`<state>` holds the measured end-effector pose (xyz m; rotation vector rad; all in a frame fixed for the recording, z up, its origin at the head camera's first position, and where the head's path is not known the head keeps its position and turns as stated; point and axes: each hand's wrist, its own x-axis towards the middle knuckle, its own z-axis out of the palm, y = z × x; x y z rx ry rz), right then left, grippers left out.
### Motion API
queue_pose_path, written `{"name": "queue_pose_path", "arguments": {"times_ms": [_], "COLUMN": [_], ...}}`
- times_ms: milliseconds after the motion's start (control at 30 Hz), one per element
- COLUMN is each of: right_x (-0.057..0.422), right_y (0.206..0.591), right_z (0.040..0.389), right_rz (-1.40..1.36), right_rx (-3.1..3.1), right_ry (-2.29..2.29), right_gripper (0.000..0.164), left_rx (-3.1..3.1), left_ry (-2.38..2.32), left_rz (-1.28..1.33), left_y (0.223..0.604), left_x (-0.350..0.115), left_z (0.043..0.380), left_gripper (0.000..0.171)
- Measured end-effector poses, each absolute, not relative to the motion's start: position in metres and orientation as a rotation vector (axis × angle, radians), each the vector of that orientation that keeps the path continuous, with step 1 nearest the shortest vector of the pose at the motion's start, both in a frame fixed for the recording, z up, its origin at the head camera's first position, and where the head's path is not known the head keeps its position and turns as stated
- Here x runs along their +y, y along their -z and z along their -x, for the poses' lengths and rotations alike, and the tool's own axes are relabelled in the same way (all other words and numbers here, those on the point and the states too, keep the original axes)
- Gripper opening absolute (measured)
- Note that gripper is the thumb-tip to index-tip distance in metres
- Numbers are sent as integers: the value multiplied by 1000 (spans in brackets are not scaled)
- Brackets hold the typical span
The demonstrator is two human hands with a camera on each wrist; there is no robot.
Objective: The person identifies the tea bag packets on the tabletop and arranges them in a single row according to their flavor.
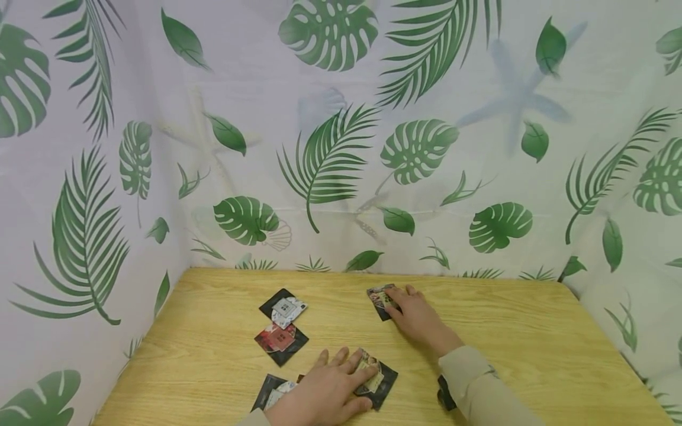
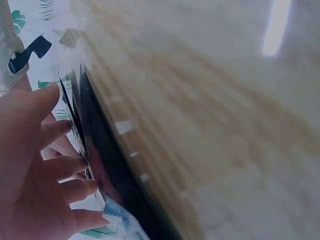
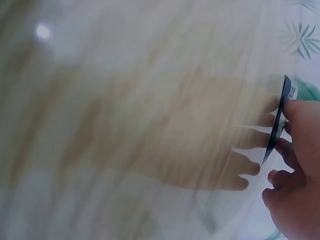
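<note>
My left hand (image 1: pixel 333 387) lies with spread fingers on a square black sachet (image 1: pixel 386 378) with a yellow label, near the front middle of the table. In the left wrist view that hand's fingertips touch the thin dark packets (image 2: pixel 75 117), seen edge-on. Farther back and to the right, my right hand (image 1: pixel 418 316) has its fingertips and thumb on another dark sachet (image 1: pixel 379 303). The right wrist view shows this sachet (image 3: pixel 276 122) from the side, thumb and finger against its upper face. Partly behind the left hand is a sachet with a white label (image 1: pixel 277 393).
Left of centre on the wooden table (image 1: pixel 213 343) lie a black sachet with a white label (image 1: pixel 285 309) and one with a red label (image 1: pixel 280 340), corners overlapping. A dark thing (image 1: pixel 444 393) shows beside the right sleeve. Leaf-printed cloth (image 1: pixel 341 248) hangs behind and at both sides.
</note>
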<state>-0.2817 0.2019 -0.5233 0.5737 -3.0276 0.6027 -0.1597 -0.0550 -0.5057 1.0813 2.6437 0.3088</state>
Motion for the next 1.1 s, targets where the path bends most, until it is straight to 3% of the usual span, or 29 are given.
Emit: {"name": "queue_pose_path", "arguments": {"times_ms": [433, 1100], "right_x": [231, 265], "right_y": [528, 527], "right_z": [292, 297], "right_rz": [-366, -301], "right_rx": [-3051, -3054], "right_ry": [-514, -489], "right_gripper": [52, 52], "left_rx": [2618, 2661], "left_ry": [-403, -280], "left_rz": [-1112, -1092], "left_y": [522, 506], "left_x": [-55, -50], "left_z": [166, 161], "left_gripper": [63, 66]}}
